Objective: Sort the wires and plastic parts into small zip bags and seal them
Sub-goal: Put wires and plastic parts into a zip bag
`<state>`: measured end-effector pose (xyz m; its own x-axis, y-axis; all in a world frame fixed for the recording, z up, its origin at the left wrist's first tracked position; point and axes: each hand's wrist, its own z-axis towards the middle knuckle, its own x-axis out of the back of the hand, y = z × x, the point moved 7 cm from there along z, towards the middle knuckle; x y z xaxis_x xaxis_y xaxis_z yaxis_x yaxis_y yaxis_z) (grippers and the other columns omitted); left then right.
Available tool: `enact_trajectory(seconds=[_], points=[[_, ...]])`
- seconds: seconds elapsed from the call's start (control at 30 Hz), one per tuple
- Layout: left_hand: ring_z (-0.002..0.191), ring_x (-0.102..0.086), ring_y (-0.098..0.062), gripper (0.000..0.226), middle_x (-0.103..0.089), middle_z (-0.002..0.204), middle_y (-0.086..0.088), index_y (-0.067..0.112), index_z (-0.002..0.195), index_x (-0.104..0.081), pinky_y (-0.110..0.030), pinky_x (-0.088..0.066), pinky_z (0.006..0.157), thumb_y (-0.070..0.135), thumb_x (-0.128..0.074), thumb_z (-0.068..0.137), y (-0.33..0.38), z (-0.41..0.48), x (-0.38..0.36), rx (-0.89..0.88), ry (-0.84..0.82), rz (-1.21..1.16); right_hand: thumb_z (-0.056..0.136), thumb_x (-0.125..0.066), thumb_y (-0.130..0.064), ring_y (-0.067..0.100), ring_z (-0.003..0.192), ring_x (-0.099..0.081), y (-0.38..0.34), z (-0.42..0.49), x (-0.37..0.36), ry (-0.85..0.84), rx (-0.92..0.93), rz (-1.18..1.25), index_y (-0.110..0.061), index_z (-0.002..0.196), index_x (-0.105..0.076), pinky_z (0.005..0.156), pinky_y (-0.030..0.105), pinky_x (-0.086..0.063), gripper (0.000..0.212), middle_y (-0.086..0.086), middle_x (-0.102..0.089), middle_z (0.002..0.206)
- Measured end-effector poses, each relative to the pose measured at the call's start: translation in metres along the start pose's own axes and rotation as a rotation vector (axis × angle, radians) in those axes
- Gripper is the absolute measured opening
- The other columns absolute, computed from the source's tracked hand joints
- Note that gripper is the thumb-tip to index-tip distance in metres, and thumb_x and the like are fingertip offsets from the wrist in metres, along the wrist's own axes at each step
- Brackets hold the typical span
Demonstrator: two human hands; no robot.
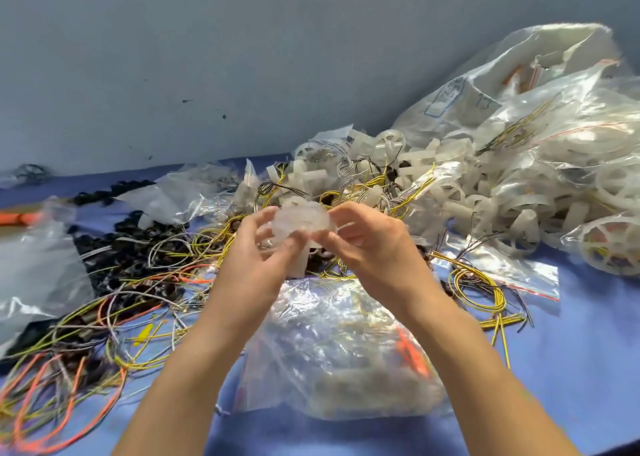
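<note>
Blue table [571, 369]: plastic parts heap [450, 192] beyond and right of the hands, wire tangle [121, 282] left of them. Stuffed zip bag [339, 344] lies flat under the wrists. Left hand [258, 247] and right hand [367, 237] each pinch one end of a small bag [301, 218] held up between them, white part apparently inside; blurred. Long axis runs hand to hand, both equally near. Can't tell where the mouth is. Probably sealing next.
</note>
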<state>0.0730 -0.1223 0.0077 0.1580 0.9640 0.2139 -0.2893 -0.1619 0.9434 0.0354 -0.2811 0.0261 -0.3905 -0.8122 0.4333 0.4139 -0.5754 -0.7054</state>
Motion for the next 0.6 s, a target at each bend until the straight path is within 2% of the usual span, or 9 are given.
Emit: enact_trajectory(seconds=[0.07,0.13,0.2,0.3,0.33,0.4,0.5,0.57,0.6], points=[[0.089,-0.071,-0.016,0.058,-0.063,0.114,-0.003,0.025,0.126,-0.052,-0.029,-0.059,0.075,0.047,-0.066,0.075,-0.015,-0.004,0.012,0.125,0.051,-0.081,0.088,-0.073,-0.026,0.013,0.079,-0.067,-0.008,0.001,-0.010,0.066,0.029,-0.039,-0.017,0.085,-0.059,0.073,0.034,-0.055,0.016,-0.002,-0.065,0.090],[0.076,-0.072,-0.018,0.044,-0.071,0.099,-0.007,0.017,0.119,-0.058,-0.026,-0.058,0.063,0.039,-0.064,0.081,-0.021,-0.009,0.018,0.178,0.007,-0.218,0.087,-0.073,-0.026,0.010,0.076,-0.065,-0.018,0.000,-0.023,0.102,0.066,-0.070,-0.023,0.081,-0.053,0.071,0.034,-0.055,0.021,-0.009,-0.060,0.086],[0.066,-0.068,-0.015,0.029,-0.071,0.080,-0.003,0.014,0.107,-0.064,-0.021,-0.053,0.055,0.034,-0.062,0.087,-0.020,-0.011,0.031,0.154,-0.002,-0.288,0.088,-0.072,-0.030,0.007,0.074,-0.065,-0.026,0.001,-0.040,0.078,0.074,-0.041,-0.025,0.083,-0.052,0.070,0.035,-0.054,0.021,-0.011,-0.060,0.086],[0.055,-0.059,-0.010,0.021,-0.060,0.063,0.002,0.012,0.091,-0.065,-0.020,-0.051,0.050,0.029,-0.054,0.098,-0.030,-0.010,0.072,0.152,0.181,-0.288,0.096,-0.053,-0.047,0.004,0.084,-0.067,-0.029,-0.003,-0.072,-0.085,0.015,0.013,-0.028,0.117,-0.053,0.078,0.038,-0.054,0.028,-0.009,-0.065,0.108],[0.052,-0.055,-0.009,0.023,-0.056,0.058,0.004,0.013,0.088,-0.064,-0.020,-0.050,0.047,0.029,-0.051,0.099,-0.038,-0.012,0.087,0.190,0.263,-0.292,0.099,-0.047,-0.045,0.005,0.089,-0.066,-0.028,-0.006,-0.078,-0.121,0.019,-0.007,-0.030,0.126,-0.049,0.082,0.039,-0.052,0.031,-0.008,-0.063,0.116],[0.047,-0.048,-0.007,0.026,-0.047,0.051,0.008,0.017,0.081,-0.061,-0.019,-0.048,0.044,0.030,-0.049,0.100,-0.057,-0.020,0.108,0.316,0.368,-0.316,0.101,-0.045,-0.020,0.018,0.104,-0.062,-0.028,-0.011,-0.087,-0.215,0.081,-0.149,-0.030,0.130,-0.054,0.089,0.041,-0.048,0.031,-0.004,-0.056,0.128],[0.044,-0.041,-0.008,0.024,-0.040,0.049,0.007,0.021,0.076,-0.054,-0.017,-0.040,0.038,0.030,-0.049,0.098,-0.083,-0.031,0.112,0.525,0.320,-0.349,0.085,-0.043,0.007,0.022,0.138,-0.034,-0.022,-0.026,-0.112,-0.532,0.180,-0.480,-0.042,0.122,-0.061,0.109,0.039,-0.032,0.064,-0.005,-0.033,0.152],[0.040,-0.039,-0.006,0.021,-0.037,0.050,0.006,0.020,0.079,-0.055,-0.015,-0.037,0.036,0.028,-0.051,0.097,-0.090,-0.035,0.102,0.593,0.222,-0.422,0.080,-0.044,0.008,0.014,0.148,-0.010,-0.018,-0.035,-0.125,-0.658,0.206,-0.593,-0.046,0.116,-0.060,0.114,0.035,-0.019,0.067,-0.009,-0.016,0.160],[0.039,-0.038,-0.005,0.018,-0.036,0.053,0.006,0.019,0.081,-0.055,-0.014,-0.036,0.036,0.027,-0.051,0.097,-0.090,-0.036,0.097,0.602,0.173,-0.479,0.080,-0.046,0.006,0.014,0.149,-0.006,-0.018,-0.036,-0.126,-0.652,0.223,-0.601,-0.044,0.111,-0.061,0.115,0.036,-0.018,0.060,-0.009,-0.016,0.160]])
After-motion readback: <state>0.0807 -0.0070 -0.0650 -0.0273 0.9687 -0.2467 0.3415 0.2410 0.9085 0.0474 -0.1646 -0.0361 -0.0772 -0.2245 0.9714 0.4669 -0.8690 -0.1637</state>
